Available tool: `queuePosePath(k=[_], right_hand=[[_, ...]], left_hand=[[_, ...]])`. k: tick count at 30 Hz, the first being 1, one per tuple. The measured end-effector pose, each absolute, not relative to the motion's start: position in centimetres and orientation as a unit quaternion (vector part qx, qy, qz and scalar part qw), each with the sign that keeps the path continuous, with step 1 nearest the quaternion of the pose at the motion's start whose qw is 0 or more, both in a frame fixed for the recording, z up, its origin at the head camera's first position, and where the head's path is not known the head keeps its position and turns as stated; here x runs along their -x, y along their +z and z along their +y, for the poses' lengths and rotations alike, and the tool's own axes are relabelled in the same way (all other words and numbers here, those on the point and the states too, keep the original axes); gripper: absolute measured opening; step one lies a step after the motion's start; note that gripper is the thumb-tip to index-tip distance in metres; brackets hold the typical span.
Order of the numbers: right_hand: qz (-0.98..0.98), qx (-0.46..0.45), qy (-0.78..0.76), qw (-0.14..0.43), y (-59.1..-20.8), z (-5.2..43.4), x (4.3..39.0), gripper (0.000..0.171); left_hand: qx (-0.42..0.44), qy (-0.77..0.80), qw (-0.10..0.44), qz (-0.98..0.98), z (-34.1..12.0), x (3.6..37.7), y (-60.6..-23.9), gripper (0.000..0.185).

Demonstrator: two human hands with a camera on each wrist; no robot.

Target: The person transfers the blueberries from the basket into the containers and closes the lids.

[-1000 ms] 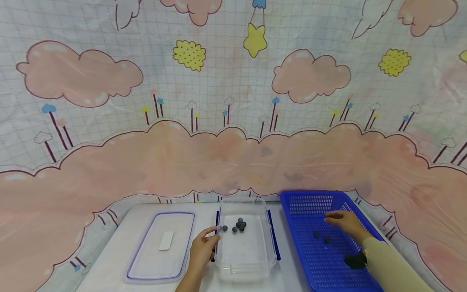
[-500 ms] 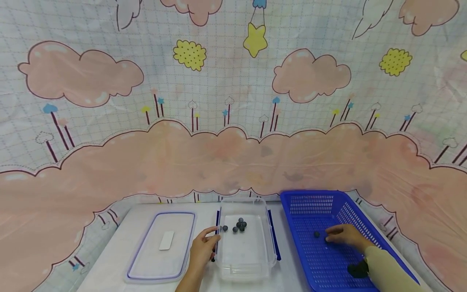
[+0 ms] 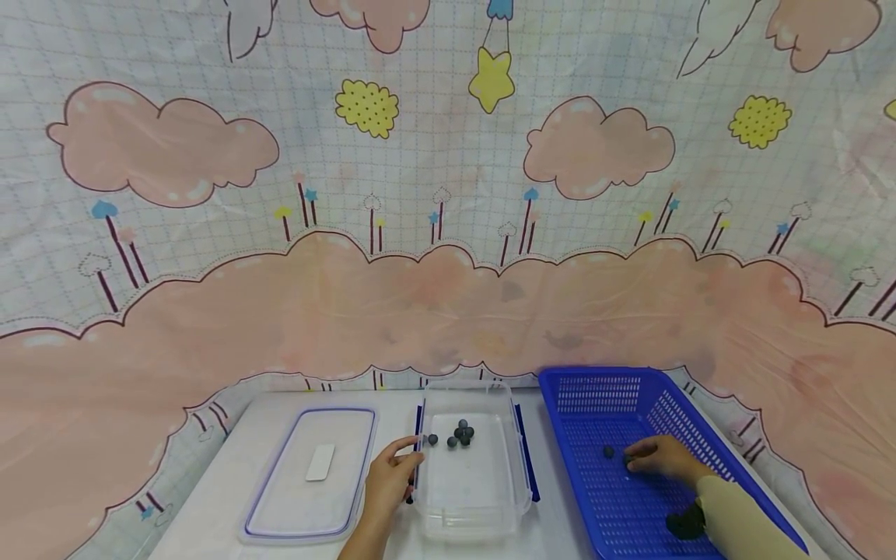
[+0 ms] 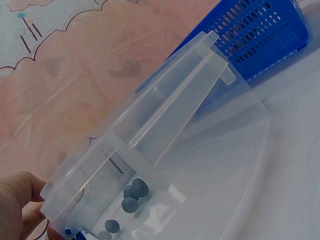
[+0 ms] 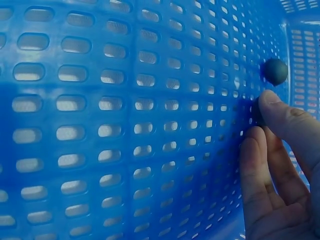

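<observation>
From the head view, the left hand (image 3: 387, 481) grips the left rim of the clear container (image 3: 470, 498) on the worktop (image 3: 210, 513), while the right hand (image 3: 658, 457) reaches into the blue basket (image 3: 595, 397). In the left wrist view, dark balls (image 4: 134, 192) lie inside the container. In the right wrist view, the right fingers (image 5: 287, 117) pinch one dark ball (image 5: 257, 111); another ball (image 5: 275, 71) sits just beyond it.
</observation>
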State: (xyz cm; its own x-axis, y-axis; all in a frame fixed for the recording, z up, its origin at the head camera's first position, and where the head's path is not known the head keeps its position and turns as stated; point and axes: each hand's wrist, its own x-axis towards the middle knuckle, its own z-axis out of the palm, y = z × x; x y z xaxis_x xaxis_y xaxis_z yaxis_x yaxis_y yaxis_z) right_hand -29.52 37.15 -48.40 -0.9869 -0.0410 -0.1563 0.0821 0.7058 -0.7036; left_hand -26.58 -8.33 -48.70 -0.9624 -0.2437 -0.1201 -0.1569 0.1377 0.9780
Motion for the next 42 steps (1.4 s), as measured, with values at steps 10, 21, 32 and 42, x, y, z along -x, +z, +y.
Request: queuePosePath(k=[10,21,32,42], right_hand=[[0.918,-0.008,-0.39,0.078,-48.4,37.3,29.6,0.029],[0.901,0.026,-0.429,0.068,-47.7,36.9,29.4,0.03],[0.881,0.076,-0.463,0.068,-46.9,35.6,29.7,0.034],[0.865,0.094,-0.488,0.062,-46.3,34.2,30.0,0.037]], left_hand=[[-0.133,-0.643,0.033,-0.753,-8.3,26.6,-48.7,0.036],[-0.122,-0.647,0.035,-0.752,-8.3,26.5,-48.7,0.038],[-0.125,-0.649,0.034,-0.75,-8.3,26.5,-48.6,0.037],[-0.129,-0.643,0.035,-0.754,-8.3,26.5,-48.5,0.036]])
